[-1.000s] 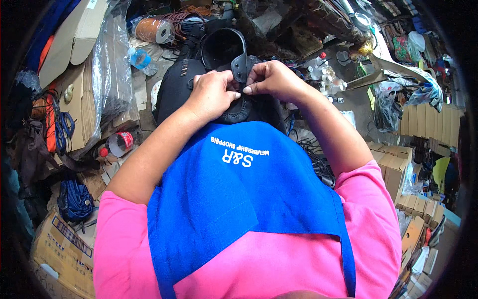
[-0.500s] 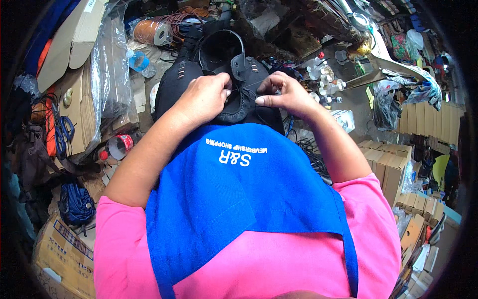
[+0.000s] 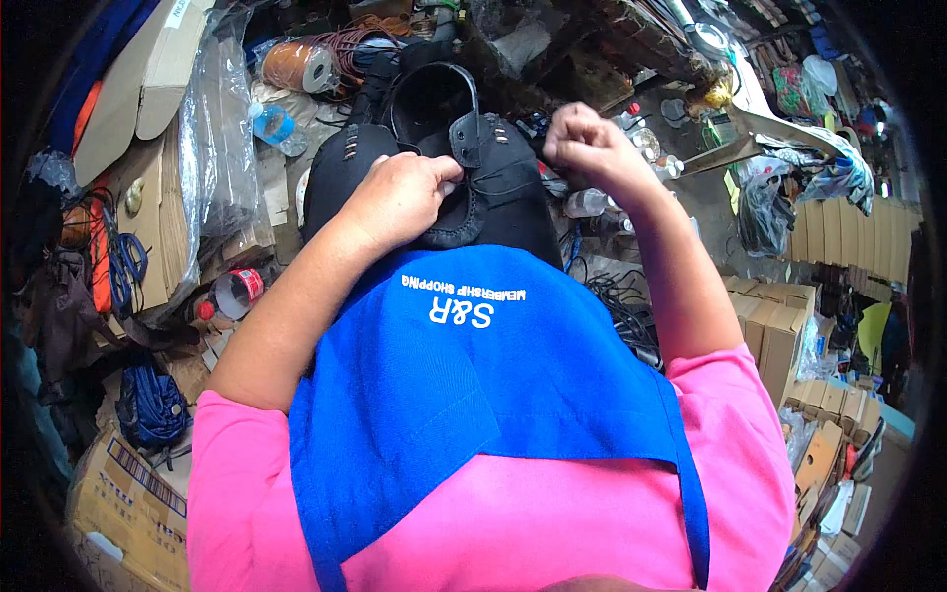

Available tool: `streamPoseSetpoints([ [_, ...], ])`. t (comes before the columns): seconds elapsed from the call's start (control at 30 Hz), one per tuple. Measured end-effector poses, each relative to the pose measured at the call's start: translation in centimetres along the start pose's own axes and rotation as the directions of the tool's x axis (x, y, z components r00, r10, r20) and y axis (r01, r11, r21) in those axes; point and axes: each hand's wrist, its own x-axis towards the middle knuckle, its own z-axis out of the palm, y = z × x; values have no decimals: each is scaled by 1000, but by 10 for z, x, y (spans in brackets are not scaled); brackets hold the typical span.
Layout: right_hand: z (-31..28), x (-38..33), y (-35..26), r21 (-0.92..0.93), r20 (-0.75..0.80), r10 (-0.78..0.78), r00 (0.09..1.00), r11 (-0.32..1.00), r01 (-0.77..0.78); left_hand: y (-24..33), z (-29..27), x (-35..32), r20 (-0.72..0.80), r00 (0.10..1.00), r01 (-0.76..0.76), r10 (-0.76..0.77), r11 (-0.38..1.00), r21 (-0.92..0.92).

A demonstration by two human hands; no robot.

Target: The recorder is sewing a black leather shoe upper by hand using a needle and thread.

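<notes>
shoe: a black shoe upper [image 3: 473, 168] lies in the upper middle of the frame, propped on the blue apron [image 3: 473, 395] so it stays steady.
left hand: left hand [image 3: 400, 197] presses down on its stitched edge, gripping it.
right hand: right hand [image 3: 587, 143], clenched to a fist, is raised just right of the shoe, seemingly pulling a thread too thin to see.
around: spool of cord [image 3: 301, 64] at upper left, cardboard boxes [image 3: 779, 331] at right.

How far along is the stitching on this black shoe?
Done: stitches already run along the black shoe seam by its opening. In hand: the left hand pins the shoe on the blue apron, while the right hand, fisted, is raised to the side. How much seam is left is hidden.
</notes>
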Motion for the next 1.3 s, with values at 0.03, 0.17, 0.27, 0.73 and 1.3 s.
streamPoseSetpoints([
  [0.03,-3,9,12,-139,-87,-66,994,989,54,3,-1,0,2,1000,-8,8,1000,23],
  [0.17,-6,18,6,-812,-141,-357,923,575,98,-1,5,0,-36,994,-105,107,993,58],
  [0.27,11,9,-28,-856,86,-438,895,426,291,5,1,-5,4,999,-47,47,994,99],
  [0.73,17,4,6,-816,410,-212,887,350,461,-14,-19,-62,-66,981,-144,185,907,395],
  [1.3,75,14,-13,-88,-23,-277,961,958,274,6,-29,-24,-471,860,-243,197,969,-38],
])
